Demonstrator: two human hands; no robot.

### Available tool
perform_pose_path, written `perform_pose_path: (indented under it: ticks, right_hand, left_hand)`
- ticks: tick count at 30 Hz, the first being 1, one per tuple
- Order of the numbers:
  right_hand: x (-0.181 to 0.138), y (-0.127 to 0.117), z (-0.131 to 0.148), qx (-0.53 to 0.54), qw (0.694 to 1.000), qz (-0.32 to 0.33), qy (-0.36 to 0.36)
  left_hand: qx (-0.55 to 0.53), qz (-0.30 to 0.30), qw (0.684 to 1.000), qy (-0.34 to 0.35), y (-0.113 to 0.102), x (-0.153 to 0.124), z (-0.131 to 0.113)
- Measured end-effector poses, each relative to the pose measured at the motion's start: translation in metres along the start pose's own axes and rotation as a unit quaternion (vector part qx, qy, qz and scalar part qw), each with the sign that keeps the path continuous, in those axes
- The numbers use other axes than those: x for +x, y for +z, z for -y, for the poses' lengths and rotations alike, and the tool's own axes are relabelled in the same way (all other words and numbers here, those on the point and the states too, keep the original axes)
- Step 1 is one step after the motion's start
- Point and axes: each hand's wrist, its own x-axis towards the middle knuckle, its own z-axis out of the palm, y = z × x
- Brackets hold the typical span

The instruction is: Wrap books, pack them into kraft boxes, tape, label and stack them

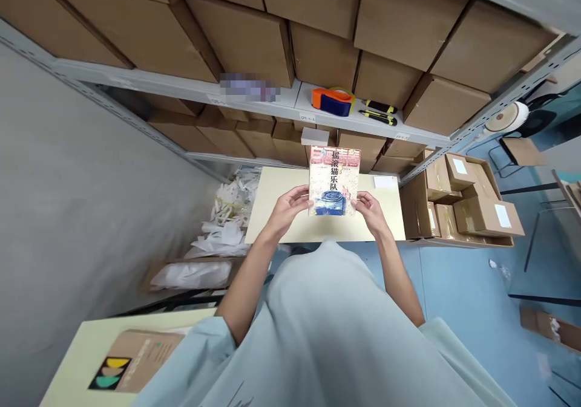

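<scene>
I hold a thin book [334, 181] with a pink and cream cover, Chinese characters and a blue picture, upright above a pale yellow table [281, 213]. My left hand [290, 205] grips its lower left edge, fingers curled round it. My right hand [370, 210] grips the lower right edge the same way. Both forearms reach forward from my light blue sleeves.
Metal shelving [181, 86] full of brown cartons stands ahead; an orange and blue tape dispenser [333, 100] and two yellow-black cutters [379, 112] lie on it. An open carton of packed boxes [467, 204] sits at right. Crumpled white packing paper [227, 213] lies left. Another book [131, 361] lies near left.
</scene>
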Motion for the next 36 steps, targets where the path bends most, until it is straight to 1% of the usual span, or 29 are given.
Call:
perform_pose_path:
  ticks: [3,5,7,9,10,11,12,14,16,17,19,21,22,24,25,26,27,29,30,31,33,36]
  right_hand:
    - [0.007,0.001,-0.001,-0.005,1.000,-0.007,0.004]
    - [0.013,0.003,-0.002,-0.025,1.000,-0.012,0.014]
    - [0.020,0.009,0.000,-0.078,0.996,-0.051,0.002]
    - [0.025,0.020,0.002,-0.148,0.982,-0.107,-0.045]
    - [0.026,0.029,0.003,-0.172,0.975,-0.123,-0.069]
    - [0.028,0.039,0.004,-0.180,0.972,-0.123,-0.083]
    - [0.029,0.052,0.005,-0.173,0.975,-0.109,-0.085]
    - [0.031,0.080,0.006,-0.138,0.986,-0.070,-0.064]
    - [0.033,0.105,0.008,-0.119,0.990,-0.053,-0.053]
    - [0.035,0.115,0.009,-0.120,0.990,-0.057,-0.055]
    - [0.038,0.128,0.014,-0.127,0.986,-0.085,-0.066]
    - [0.039,0.131,0.021,-0.117,0.985,-0.107,-0.074]
    - [0.038,0.130,0.026,-0.106,0.986,-0.106,-0.076]
    - [0.035,0.127,0.037,-0.072,0.991,-0.078,-0.079]
    - [0.032,0.125,0.043,-0.054,0.994,-0.061,-0.079]
    - [0.029,0.124,0.049,-0.037,0.995,-0.046,-0.077]
    - [0.027,0.124,0.054,-0.023,0.996,-0.035,-0.073]
    - [0.023,0.124,0.060,-0.008,0.998,-0.025,-0.065]
    - [0.022,0.125,0.060,-0.006,0.998,-0.025,-0.062]
    - [0.022,0.126,0.059,-0.005,0.998,-0.026,-0.058]
    - [0.023,0.127,0.053,-0.008,0.998,-0.037,-0.051]
    - [0.024,0.127,0.041,-0.016,0.997,-0.059,-0.038]
  left_hand:
    - [-0.026,0.037,0.998,-0.043,0.004,0.009,-0.009]
    - [-0.037,0.043,0.996,-0.065,0.005,0.015,-0.014]
    - [-0.035,0.028,0.997,-0.065,0.004,0.020,-0.017]
    - [-0.021,0.008,0.998,-0.057,0.003,0.023,-0.020]
    - [-0.012,-0.002,0.999,-0.051,0.003,0.024,-0.020]
    - [-0.004,-0.010,0.999,-0.045,0.004,0.024,-0.021]
    - [0.002,-0.018,0.999,-0.037,0.005,0.023,-0.021]
    - [0.016,-0.030,0.999,-0.013,0.009,0.018,-0.022]
    - [0.060,-0.035,0.997,0.019,0.014,0.011,-0.023]
    - [0.096,-0.032,0.994,0.034,0.015,0.007,-0.025]
    - [0.158,-0.004,0.986,0.055,0.013,0.002,-0.031]
    - [0.179,0.023,0.981,0.077,0.005,0.004,-0.040]
    - [0.178,0.016,0.980,0.091,-0.002,0.007,-0.044]
    - [0.164,-0.046,0.979,0.114,-0.020,0.016,-0.051]
    - [0.149,-0.079,0.980,0.110,-0.030,0.021,-0.054]
    - [0.126,-0.093,0.983,0.092,-0.039,0.025,-0.056]
    - [0.094,-0.081,0.990,0.061,-0.047,0.028,-0.057]
    - [0.024,0.000,1.000,-0.007,-0.058,0.031,-0.059]
    - [-0.002,0.042,0.999,-0.030,-0.061,0.030,-0.060]
    - [-0.019,0.070,0.996,-0.042,-0.062,0.029,-0.060]
    - [-0.028,0.080,0.996,-0.040,-0.060,0.027,-0.061]
    - [-0.013,0.062,0.998,-0.025,-0.054,0.022,-0.062]
